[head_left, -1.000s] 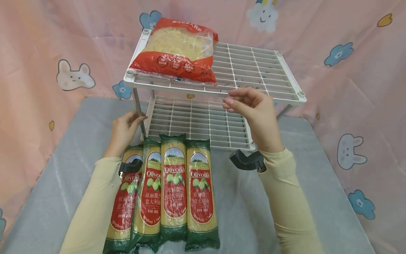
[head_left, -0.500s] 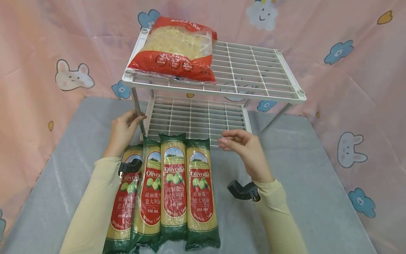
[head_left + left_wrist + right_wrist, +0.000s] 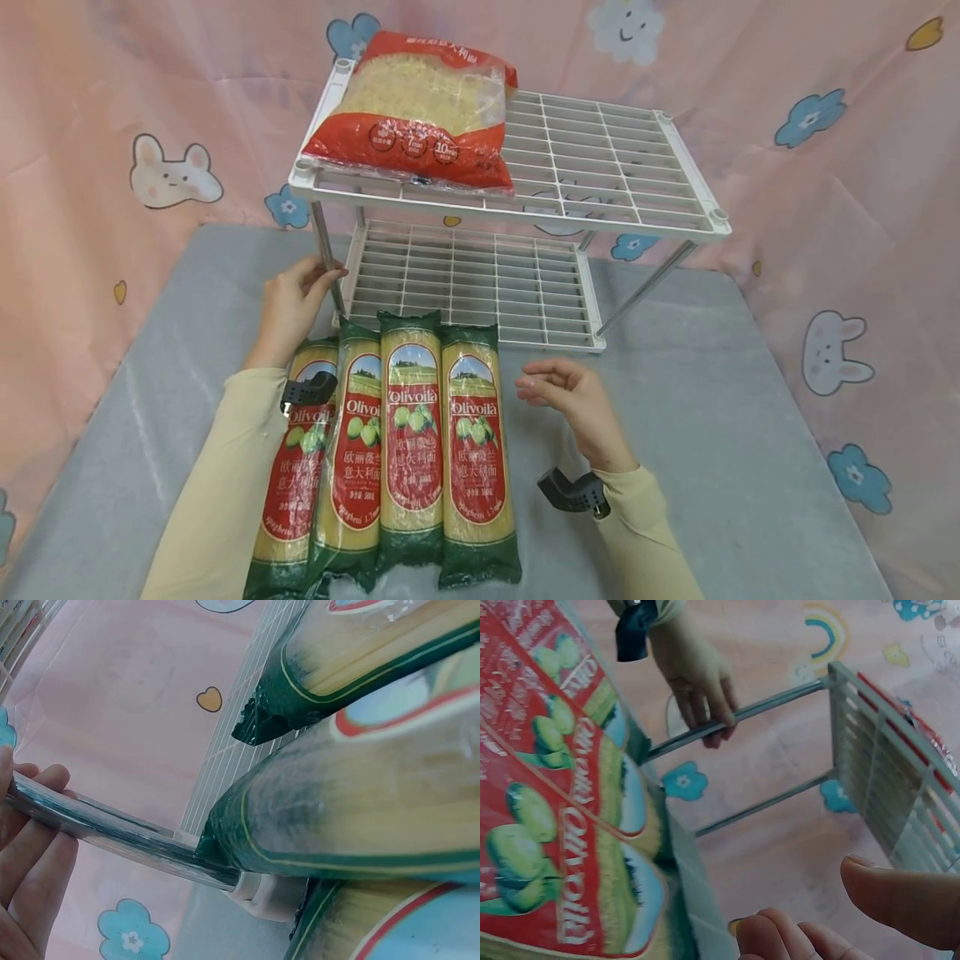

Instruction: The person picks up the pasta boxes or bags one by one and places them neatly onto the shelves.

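My left hand (image 3: 288,308) pinches the front left metal post (image 3: 324,242) of a white two-tier rack (image 3: 622,167); in the left wrist view its fingers wrap the shiny post (image 3: 127,832). My right hand (image 3: 573,404) hovers just right of the rightmost spaghetti pack (image 3: 478,450), apart from it, with loosely bent fingers and nothing held. In the right wrist view its thumb (image 3: 900,900) and fingertips stand apart. Several spaghetti packs with green ends and red labels lie side by side before the rack, among them a middle pack (image 3: 411,442).
A red and clear bag of short pasta (image 3: 420,112) lies on the left of the rack's upper shelf. The lower shelf (image 3: 480,279) sits behind the packs' top ends. Grey cloth (image 3: 720,450) covers the table, and a pink patterned curtain (image 3: 847,208) hangs behind.
My right hand has come down from the upper shelf's front edge to beside the rightmost spaghetti pack. The left hand stays on the post; packs and bag have not moved.
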Tool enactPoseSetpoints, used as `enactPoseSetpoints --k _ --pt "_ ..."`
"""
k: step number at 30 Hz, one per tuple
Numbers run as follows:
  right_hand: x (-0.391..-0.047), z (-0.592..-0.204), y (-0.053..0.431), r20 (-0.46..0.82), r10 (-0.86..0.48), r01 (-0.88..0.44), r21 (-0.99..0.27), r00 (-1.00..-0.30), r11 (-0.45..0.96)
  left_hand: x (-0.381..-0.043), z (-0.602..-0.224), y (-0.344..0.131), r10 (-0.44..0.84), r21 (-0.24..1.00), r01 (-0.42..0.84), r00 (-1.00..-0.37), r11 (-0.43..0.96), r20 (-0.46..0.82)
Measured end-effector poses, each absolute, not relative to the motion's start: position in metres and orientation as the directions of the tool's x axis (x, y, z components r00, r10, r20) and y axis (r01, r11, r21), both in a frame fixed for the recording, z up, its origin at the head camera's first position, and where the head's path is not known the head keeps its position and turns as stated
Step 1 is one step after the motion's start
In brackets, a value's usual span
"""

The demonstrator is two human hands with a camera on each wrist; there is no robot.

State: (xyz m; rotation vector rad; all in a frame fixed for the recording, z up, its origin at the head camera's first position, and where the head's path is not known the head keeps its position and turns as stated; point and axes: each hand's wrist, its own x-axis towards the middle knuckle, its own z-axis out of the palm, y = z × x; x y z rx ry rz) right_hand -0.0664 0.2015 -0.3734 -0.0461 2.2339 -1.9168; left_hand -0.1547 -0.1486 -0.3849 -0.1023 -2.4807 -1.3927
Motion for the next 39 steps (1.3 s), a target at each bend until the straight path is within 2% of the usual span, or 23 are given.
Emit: enactPoseSetpoints --k 8,16,26,39 --pt "-0.054 -0.397 0.203 -0.229 -0.133 0.209 -0.967 -0.964 0.147 -0.155 -0.385 -0.149 -0.08 0.823 0.218 -0.95 0.525 0.303" --pt "-0.05 -0.413 0.202 -0.252 -0.137 0.228 -0.959 -0.958 0.166 -0.155 -0.383 -0.148 -0.083 0.822 0.225 -0.946 0.524 0.312" --pt "-0.039 -0.432 0.206 -0.345 -0.203 0.303 -0.929 -0.916 0.212 -0.155 -0.384 -0.147 -0.082 0.833 0.226 -0.948 0.505 0.307" --pt "-0.032 -0.442 0.202 -0.379 -0.274 0.309 -0.913 -0.884 0.267 -0.156 -0.385 -0.148 -0.086 0.837 0.229 -0.947 0.497 0.31"
